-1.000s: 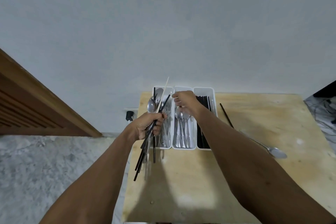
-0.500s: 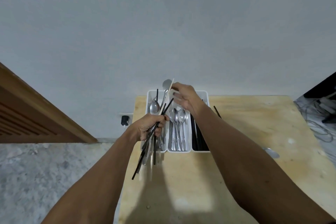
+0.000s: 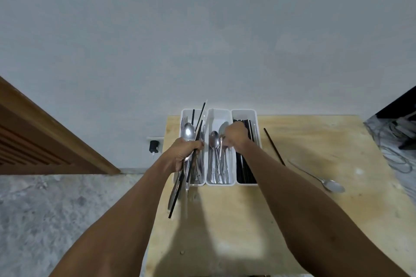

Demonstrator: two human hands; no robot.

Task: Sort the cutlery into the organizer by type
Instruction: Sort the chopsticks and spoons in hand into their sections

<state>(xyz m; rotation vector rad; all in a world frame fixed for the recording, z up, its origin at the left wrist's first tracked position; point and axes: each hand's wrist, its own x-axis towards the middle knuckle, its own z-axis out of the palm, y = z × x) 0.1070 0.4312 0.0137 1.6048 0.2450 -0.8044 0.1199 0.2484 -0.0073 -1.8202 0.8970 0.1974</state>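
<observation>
A white three-compartment organizer (image 3: 219, 113) stands at the far edge of the wooden table (image 3: 292, 220). Forks lie in its left bin, spoons (image 3: 213, 141) in the middle one, black chopsticks (image 3: 246, 171) in the right one. My left hand (image 3: 184, 153) is closed around a mixed bundle (image 3: 189, 132) of a spoon, black chopsticks and other cutlery, held over the left bin. My right hand (image 3: 235, 135) is over the middle bin, its fingers closed on a spoon (image 3: 222, 129) whose bowl points away from me.
One loose black chopstick (image 3: 273, 146) and one loose spoon (image 3: 324, 179) lie on the table to the right of the organizer. A black plug (image 3: 154, 145) sits in the wall socket at the left. Cables (image 3: 396, 141) lie on the floor at the right.
My right hand pulled a spoon out of the bundle, lifted it above the organizer, and has now lowered it into the middle bin. The left hand stayed where it was, still gripping the bundle.
</observation>
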